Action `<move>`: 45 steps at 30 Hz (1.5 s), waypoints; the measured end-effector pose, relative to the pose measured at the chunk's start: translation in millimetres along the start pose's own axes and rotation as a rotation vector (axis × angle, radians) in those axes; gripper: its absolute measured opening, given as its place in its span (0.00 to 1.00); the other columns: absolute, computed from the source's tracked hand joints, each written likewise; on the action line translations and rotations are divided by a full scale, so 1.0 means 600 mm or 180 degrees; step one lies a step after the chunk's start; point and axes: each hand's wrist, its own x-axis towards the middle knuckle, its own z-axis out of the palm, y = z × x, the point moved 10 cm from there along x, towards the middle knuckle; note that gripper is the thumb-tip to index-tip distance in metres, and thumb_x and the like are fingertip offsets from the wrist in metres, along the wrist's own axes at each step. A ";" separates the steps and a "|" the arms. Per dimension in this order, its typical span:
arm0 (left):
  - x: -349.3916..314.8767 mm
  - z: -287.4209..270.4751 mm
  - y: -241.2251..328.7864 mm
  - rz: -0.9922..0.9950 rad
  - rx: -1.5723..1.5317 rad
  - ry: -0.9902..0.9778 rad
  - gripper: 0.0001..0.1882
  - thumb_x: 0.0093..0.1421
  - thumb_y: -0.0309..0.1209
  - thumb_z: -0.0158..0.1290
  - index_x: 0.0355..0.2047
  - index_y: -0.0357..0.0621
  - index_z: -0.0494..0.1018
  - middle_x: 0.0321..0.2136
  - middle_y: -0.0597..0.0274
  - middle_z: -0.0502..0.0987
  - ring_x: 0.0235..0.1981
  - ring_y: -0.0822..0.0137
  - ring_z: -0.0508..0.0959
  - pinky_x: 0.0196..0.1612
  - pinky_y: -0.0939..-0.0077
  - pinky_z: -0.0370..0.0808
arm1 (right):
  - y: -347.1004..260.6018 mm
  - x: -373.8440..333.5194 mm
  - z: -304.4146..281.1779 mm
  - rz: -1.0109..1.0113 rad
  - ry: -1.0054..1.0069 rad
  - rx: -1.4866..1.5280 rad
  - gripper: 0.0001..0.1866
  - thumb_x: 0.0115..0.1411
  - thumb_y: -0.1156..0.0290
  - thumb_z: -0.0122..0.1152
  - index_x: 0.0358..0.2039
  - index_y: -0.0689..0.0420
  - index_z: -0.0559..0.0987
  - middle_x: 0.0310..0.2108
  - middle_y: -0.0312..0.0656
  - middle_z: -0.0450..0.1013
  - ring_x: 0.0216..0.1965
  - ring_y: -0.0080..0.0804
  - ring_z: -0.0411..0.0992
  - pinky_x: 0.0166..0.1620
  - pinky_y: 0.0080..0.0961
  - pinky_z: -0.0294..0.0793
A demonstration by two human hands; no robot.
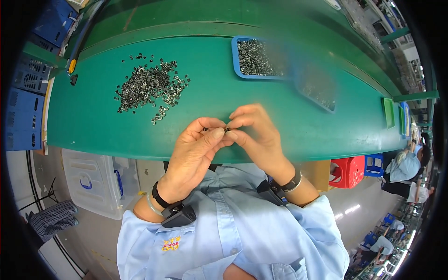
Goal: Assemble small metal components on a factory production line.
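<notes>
My left hand [191, 149] and my right hand [259, 140] meet above the near part of the green table. Between their thumbs and fingertips is a small dark part [227, 129], pinched from both sides and mostly covered. Another dark bit [205, 129] shows at the left index finger; what it is I cannot make out. Beyond my left hand lies a loose pile of small black-and-silver parts [147, 86], with a few strays around it. A blue tray [236, 63] full of similar small pieces stands farther off, beyond my right hand.
A second tray [317, 106], blurred, holds more pieces to the right. The green table [93, 130] curves along my front. A yellow-and-black tool [72, 66] is at its far left. Below are a clear plastic box [91, 182] and a red stool [350, 171]. People sit far right.
</notes>
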 end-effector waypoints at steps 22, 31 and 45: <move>-0.005 0.003 -0.017 -0.0421 0.0226 -0.0046 0.11 0.64 0.33 0.49 0.40 0.37 0.70 0.30 0.62 0.75 0.30 0.73 0.73 0.34 0.79 0.70 | -0.001 -0.013 -0.007 -0.0043 0.0175 0.0088 0.10 0.49 0.78 0.65 0.34 0.55 0.77 0.41 0.40 0.69 0.42 0.32 0.68 0.44 0.27 0.70; -0.004 -0.005 -0.025 -0.0585 -0.0024 0.0001 0.09 0.63 0.32 0.50 0.38 0.39 0.71 0.27 0.62 0.75 0.24 0.74 0.71 0.25 0.81 0.68 | 0.008 -0.018 0.000 -0.0102 0.0224 0.0043 0.12 0.48 0.79 0.66 0.34 0.54 0.77 0.43 0.40 0.68 0.43 0.33 0.67 0.45 0.27 0.70; -0.003 -0.011 -0.019 -0.0536 0.0070 0.0089 0.07 0.62 0.30 0.52 0.36 0.40 0.70 0.26 0.63 0.75 0.22 0.75 0.71 0.22 0.83 0.67 | -0.003 -0.012 0.007 -0.0269 -0.0005 -0.0353 0.09 0.49 0.78 0.65 0.32 0.55 0.77 0.38 0.38 0.71 0.40 0.32 0.69 0.42 0.26 0.70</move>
